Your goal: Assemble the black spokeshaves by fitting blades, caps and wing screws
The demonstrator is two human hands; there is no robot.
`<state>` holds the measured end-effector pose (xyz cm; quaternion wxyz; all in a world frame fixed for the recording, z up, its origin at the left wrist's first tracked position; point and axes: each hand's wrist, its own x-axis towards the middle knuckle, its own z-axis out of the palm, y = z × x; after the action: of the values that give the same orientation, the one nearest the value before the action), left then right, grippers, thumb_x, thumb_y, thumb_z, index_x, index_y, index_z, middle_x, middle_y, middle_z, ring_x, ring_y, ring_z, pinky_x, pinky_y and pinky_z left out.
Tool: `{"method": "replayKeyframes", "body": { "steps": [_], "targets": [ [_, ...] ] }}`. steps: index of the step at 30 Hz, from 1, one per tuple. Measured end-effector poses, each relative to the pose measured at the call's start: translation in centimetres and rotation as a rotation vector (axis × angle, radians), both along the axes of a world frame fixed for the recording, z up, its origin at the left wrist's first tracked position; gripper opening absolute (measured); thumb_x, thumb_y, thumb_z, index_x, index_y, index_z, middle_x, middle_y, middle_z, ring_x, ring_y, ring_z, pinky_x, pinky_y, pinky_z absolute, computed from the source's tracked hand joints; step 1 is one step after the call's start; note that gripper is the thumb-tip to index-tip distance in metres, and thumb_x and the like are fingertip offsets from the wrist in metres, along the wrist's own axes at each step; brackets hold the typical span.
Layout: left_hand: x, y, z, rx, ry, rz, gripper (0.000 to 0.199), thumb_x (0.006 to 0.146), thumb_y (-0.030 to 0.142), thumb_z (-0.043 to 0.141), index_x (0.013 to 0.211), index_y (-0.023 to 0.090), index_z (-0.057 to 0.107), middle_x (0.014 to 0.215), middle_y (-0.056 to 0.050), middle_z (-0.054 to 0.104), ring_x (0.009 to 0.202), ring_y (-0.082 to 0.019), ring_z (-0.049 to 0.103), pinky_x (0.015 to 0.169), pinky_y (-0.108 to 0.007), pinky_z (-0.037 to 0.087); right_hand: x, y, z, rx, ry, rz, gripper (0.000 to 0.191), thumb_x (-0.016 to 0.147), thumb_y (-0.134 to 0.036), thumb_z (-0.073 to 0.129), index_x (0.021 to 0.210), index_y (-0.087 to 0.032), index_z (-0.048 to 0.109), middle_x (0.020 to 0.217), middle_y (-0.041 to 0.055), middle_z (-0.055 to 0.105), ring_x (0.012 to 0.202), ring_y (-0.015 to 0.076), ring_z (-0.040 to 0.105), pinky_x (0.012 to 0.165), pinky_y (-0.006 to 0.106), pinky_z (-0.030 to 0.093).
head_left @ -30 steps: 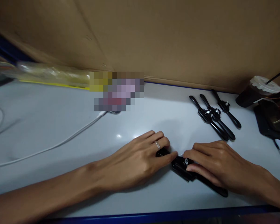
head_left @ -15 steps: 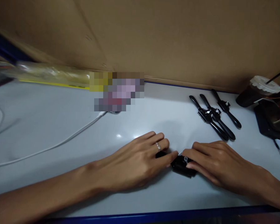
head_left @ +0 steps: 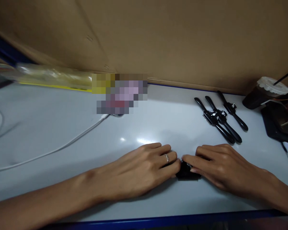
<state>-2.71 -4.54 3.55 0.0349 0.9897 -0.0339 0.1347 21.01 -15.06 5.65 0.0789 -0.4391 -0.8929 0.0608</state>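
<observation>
A black spokeshave (head_left: 187, 174) lies low over the white table in front of me, its middle part showing between my hands. My left hand (head_left: 150, 167), with a ring on one finger, wraps over its left end and hides that handle. From the other side my right hand (head_left: 221, 166) closes on the spokeshave, thumb and forefinger at a small silvery screw (head_left: 189, 164) on its body. The right handle is hidden under that hand.
Three more black spokeshaves (head_left: 233, 110) lie at the back right. Beyond them stand a lidded cup (head_left: 259, 94) with a straw and a dark object (head_left: 273, 124). A white cable (head_left: 72, 140) runs left from a blurred-out item (head_left: 122, 95). Cardboard (head_left: 158, 38) rises behind.
The spokeshave has turned slightly, so its front edge now lies level. My left fingers have shifted down and closed over the handle that showed before. My right thumb and forefinger have moved slightly at the screw.
</observation>
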Motion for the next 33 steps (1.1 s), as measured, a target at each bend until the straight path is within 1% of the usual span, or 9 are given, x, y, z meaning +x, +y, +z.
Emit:
{"method": "replayKeyframes", "body": {
  "steps": [4, 8, 12, 15, 18, 24, 28, 33],
  "targets": [
    [0.0, 0.0, 0.0, 0.001, -0.016, 0.002, 0.018, 0.103, 0.009, 0.043, 0.096, 0.015, 0.059, 0.08, -0.002, 0.061, 0.069, -0.018, 0.051, 0.059, -0.033, 0.04, 0.1, 0.0, -0.1, -0.011, -0.008, -0.006, 0.023, 0.108, -0.022, 0.041, 0.114, -0.019, 0.063, 0.08, 0.0009, 0.06, 0.065, 0.015, 0.049, 0.057, 0.032, 0.028],
    [-0.1, -0.1, 0.0, 0.003, -0.018, 0.002, 0.023, 0.105, 0.009, 0.039, 0.097, 0.015, 0.059, 0.081, -0.002, 0.061, 0.07, -0.018, 0.051, 0.059, -0.033, 0.041, 0.1, 0.0, -0.1, -0.013, -0.019, -0.006, 0.023, 0.108, -0.021, 0.041, 0.115, -0.019, 0.063, 0.081, 0.0011, 0.06, 0.065, 0.0144, 0.048, 0.058, 0.031, 0.028],
    [-0.2, -0.1, 0.0, -0.001, -0.009, -0.002, 0.023, 0.105, 0.009, 0.038, 0.099, 0.014, 0.06, 0.083, -0.002, 0.061, 0.073, -0.018, 0.052, 0.061, -0.033, 0.042, 0.1, 0.0, 0.0, -0.019, -0.014, -0.01, 0.023, 0.108, -0.023, 0.042, 0.117, -0.019, 0.063, 0.082, 0.0016, 0.061, 0.066, 0.014, 0.049, 0.057, 0.03, 0.028],
    [-0.2, 0.0, 0.1, -0.005, -0.005, -0.005, 0.022, 0.105, 0.009, 0.039, 0.1, 0.014, 0.06, 0.083, -0.003, 0.061, 0.073, -0.018, 0.052, 0.06, -0.034, 0.041, 0.0, 0.2, 0.2, -0.035, 0.01, -0.004, 0.023, 0.108, -0.024, 0.042, 0.112, -0.018, 0.064, 0.082, 0.0017, 0.06, 0.065, 0.0136, 0.048, 0.056, 0.029, 0.029],
    [-0.2, 0.0, 0.2, -0.023, 0.003, -0.009, 0.021, 0.103, 0.008, 0.04, 0.097, 0.015, 0.059, 0.082, -0.002, 0.06, 0.071, -0.018, 0.05, 0.059, -0.033, 0.04, 0.0, 0.4, 0.4, -0.051, 0.038, 0.004, 0.024, 0.108, -0.023, 0.042, 0.106, -0.018, 0.065, 0.079, 0.001, 0.058, 0.063, 0.0131, 0.046, 0.055, 0.029, 0.028],
    [-0.1, 0.1, 0.2, -0.049, 0.017, -0.007, 0.016, 0.1, 0.007, 0.046, 0.093, 0.017, 0.057, 0.083, -0.001, 0.061, 0.07, -0.017, 0.05, 0.059, -0.033, 0.039, 0.3, 0.6, 0.4, -0.087, 0.068, 0.032, 0.028, 0.108, -0.018, 0.038, 0.113, -0.02, 0.066, 0.078, 0.0001, 0.057, 0.062, 0.0128, 0.042, 0.056, 0.029, 0.028],
    [-0.1, 0.1, 0.2, -0.055, 0.02, -0.009, 0.014, 0.098, 0.007, 0.049, 0.093, 0.017, 0.057, 0.082, -0.001, 0.061, 0.07, -0.017, 0.05, 0.059, -0.033, 0.038, 0.4, 0.9, 0.2, -0.115, 0.116, 0.034, 0.028, 0.109, -0.024, 0.039, 0.107, -0.019, 0.067, 0.077, 0.0001, 0.057, 0.062, 0.0125, 0.044, 0.057, 0.028, 0.03],
    [0.0, 0.1, 0.2, -0.056, 0.006, -0.012, 0.014, 0.099, 0.007, 0.048, 0.093, 0.016, 0.057, 0.082, -0.001, 0.061, 0.07, -0.017, 0.049, 0.06, -0.033, 0.038, 0.5, 1.0, -0.3, -0.14, 0.158, 0.038, 0.026, 0.109, -0.028, 0.041, 0.108, -0.018, 0.065, 0.08, -0.0001, 0.06, 0.065, 0.0124, 0.048, 0.059, 0.028, 0.034]
  ]
}}
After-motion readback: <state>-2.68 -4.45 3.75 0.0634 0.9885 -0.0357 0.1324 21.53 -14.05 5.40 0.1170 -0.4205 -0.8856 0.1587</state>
